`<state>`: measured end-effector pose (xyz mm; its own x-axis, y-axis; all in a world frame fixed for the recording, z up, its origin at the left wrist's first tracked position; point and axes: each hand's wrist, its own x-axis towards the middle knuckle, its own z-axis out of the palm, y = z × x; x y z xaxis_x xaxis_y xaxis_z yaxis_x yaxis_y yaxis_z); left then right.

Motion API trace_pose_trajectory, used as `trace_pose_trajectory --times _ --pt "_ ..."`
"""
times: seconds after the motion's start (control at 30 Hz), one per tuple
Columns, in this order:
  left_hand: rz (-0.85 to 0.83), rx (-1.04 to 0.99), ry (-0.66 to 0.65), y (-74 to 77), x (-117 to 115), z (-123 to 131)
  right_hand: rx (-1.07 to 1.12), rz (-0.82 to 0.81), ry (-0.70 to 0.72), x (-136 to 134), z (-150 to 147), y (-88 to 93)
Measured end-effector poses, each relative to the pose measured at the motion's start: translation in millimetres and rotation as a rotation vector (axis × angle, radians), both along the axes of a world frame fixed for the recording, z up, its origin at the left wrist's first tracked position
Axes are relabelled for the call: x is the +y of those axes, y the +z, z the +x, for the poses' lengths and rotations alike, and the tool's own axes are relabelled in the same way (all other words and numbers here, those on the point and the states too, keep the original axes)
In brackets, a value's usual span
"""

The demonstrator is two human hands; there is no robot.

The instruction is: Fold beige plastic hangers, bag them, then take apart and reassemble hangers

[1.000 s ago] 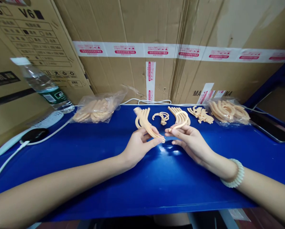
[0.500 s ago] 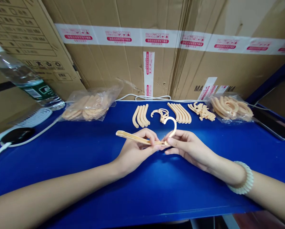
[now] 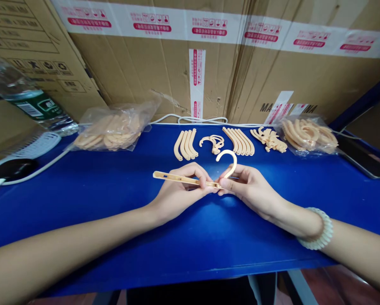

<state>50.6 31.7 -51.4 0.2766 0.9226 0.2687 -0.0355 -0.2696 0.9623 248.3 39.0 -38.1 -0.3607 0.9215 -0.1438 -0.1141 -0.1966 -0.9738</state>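
My left hand [image 3: 180,192] pinches a long beige hanger arm [image 3: 174,178], its hollow side showing and its free end pointing left. At the arm's right end, my right hand [image 3: 250,186] grips a curved beige hook [image 3: 233,163] near its base. Hook and arm meet between my fingertips, and the fingers partly cover the joint. Behind my hands lie a left row of curved arm pieces [image 3: 186,145], a small pile of hooks [image 3: 213,143], a right row of arm pieces [image 3: 239,142] and a heap of small beige parts [image 3: 269,140].
Plastic bags of beige parts rest at the back left [image 3: 113,129] and back right [image 3: 309,134]. A water bottle [image 3: 37,106], a white comb [image 3: 39,146] and a black object with a cable [image 3: 13,168] are at the left. Cardboard boxes [image 3: 129,63] stand behind the blue table [image 3: 164,254].
The hanger arm has turned, showing more of its hollow side. My right fingers have closed in nearer the joint. The whole view has tilted down slightly.
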Motion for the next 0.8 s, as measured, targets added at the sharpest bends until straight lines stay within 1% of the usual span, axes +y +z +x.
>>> trace_pose_trajectory --times 0.13,0.33,0.5,0.57,0.67,0.8 --pt "-0.006 0.037 0.007 0.5 0.1 0.3 -0.032 0.055 -0.006 -1.9 -2.1 1.7" --pt "-0.074 0.088 0.028 2.4 -1.1 0.9 -0.074 0.144 -0.018 -3.3 -5.7 3.6" --pt "-0.021 0.121 0.052 1.6 -0.8 1.2 -0.088 0.189 -0.021 -2.7 -7.5 1.3" --pt "-0.025 0.103 0.051 1.6 -0.4 1.6 -0.058 0.172 -0.011 -2.1 -7.8 0.5" --pt "-0.083 0.031 0.048 1.4 0.9 1.8 -0.011 0.155 -0.008 -1.6 -6.9 0.9" --pt "-0.148 -0.072 0.039 0.2 2.5 1.2 -0.082 0.251 -0.038 -0.2 -2.3 2.9"
